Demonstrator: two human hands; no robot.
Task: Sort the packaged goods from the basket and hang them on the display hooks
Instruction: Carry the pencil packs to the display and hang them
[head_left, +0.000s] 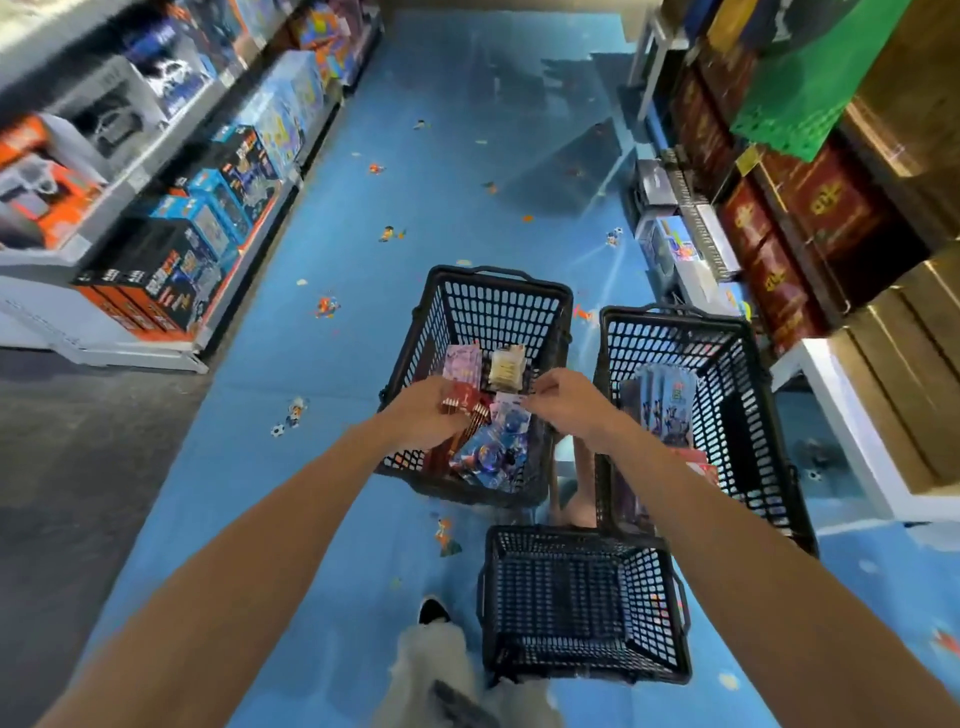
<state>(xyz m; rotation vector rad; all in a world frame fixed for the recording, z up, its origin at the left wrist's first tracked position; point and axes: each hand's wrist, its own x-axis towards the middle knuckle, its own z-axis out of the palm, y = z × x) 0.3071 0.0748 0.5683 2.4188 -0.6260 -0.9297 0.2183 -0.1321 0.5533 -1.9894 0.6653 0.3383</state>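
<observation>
The blue floor (332, 364) (printed all over with small cartoon figures) runs up the aisle toward 12 o'clock. At 9 o'clock it borders a grey strip (78, 467). Three black mesh baskets stand on it: the centre basket (498, 274), a second basket (675, 314) just beside it at 3 o'clock, and a third basket (571, 532) at 5 o'clock. Shelf bases flank it: left shelving (104, 338) and right shelving (852, 431).
</observation>
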